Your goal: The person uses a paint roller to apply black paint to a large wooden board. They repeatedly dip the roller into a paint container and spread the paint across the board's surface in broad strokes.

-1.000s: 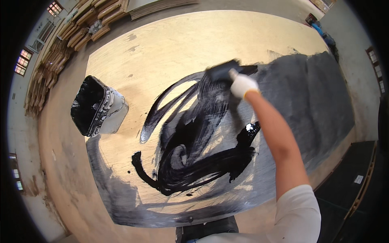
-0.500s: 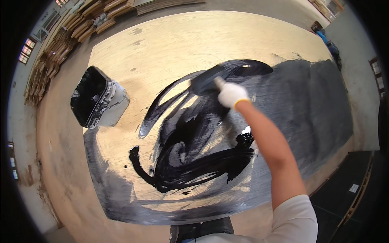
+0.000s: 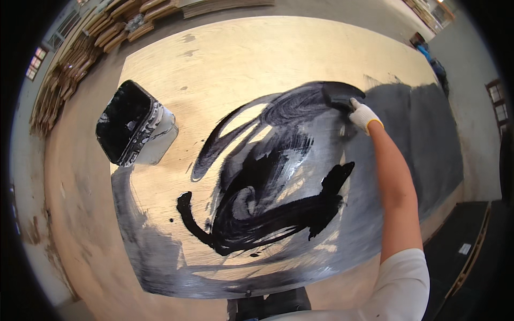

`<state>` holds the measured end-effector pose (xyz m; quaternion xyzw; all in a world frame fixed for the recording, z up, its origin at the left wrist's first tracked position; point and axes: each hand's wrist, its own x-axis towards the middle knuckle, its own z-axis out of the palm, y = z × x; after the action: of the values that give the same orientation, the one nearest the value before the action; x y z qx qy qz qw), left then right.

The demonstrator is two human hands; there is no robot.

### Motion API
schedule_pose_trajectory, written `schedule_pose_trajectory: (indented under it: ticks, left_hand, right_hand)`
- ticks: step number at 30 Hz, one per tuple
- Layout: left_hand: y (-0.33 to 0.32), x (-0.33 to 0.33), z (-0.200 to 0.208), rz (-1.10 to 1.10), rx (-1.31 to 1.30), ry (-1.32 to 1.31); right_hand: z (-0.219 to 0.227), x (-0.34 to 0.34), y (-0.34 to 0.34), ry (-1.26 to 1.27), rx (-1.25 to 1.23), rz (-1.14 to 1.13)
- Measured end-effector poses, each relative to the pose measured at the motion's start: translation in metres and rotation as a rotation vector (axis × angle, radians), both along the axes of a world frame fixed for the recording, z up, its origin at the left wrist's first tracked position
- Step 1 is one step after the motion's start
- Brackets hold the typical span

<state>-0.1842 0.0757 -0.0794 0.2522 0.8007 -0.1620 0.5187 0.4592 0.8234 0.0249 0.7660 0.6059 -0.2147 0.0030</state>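
Note:
My right hand (image 3: 365,115), in a white knitted glove with a yellow cuff, is closed around the short handle of a wide flat brush (image 3: 338,94). Its head is coated black and rests on a pale wooden board (image 3: 257,51), at the far right end of a curved black smear. Thick glossy black paint (image 3: 278,222) lies nearer me in a bent, pooled band. Thinner grey-black coating (image 3: 423,134) covers the board's right side. On the board's left stands a paint-streaked square bucket (image 3: 158,140), its inside black. My left hand is out of the picture.
Stacked wooden boards (image 3: 69,69) line the far left wall. Dark panels (image 3: 455,246) lie low at the right. A blue and dark object (image 3: 431,61) is by the board's far right corner. My dark shoes or trousers (image 3: 270,306) show below the near edge.
My right hand has swept the brush to the right along the far side of the smear, leaving streaked black paint behind. The view has shifted slightly.

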Motion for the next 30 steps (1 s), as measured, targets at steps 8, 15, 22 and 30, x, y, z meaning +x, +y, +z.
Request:
schedule_pose_trajectory:
  ticks: [8,15,22,30]
  left_hand:
    - [-0.012,0.004,0.008,0.037,-0.031,0.025]
    - [-0.010,0.006,0.003,0.005,-0.017,0.026]
    - [-0.031,0.013,0.012,0.030,-0.009,0.072]
    - [-0.053,0.033,0.013,-0.015,0.007,0.092]
  right_hand:
    - [0.052,-0.121,-0.203,-0.137,-0.356,0.134]
    - [0.010,0.000,-0.049,-0.038,-0.007,-0.062]
    - [-0.003,0.007,0.030,0.259,-0.011,0.022]
    - [0.021,-0.315,-0.135,0.125,-0.247,0.743]
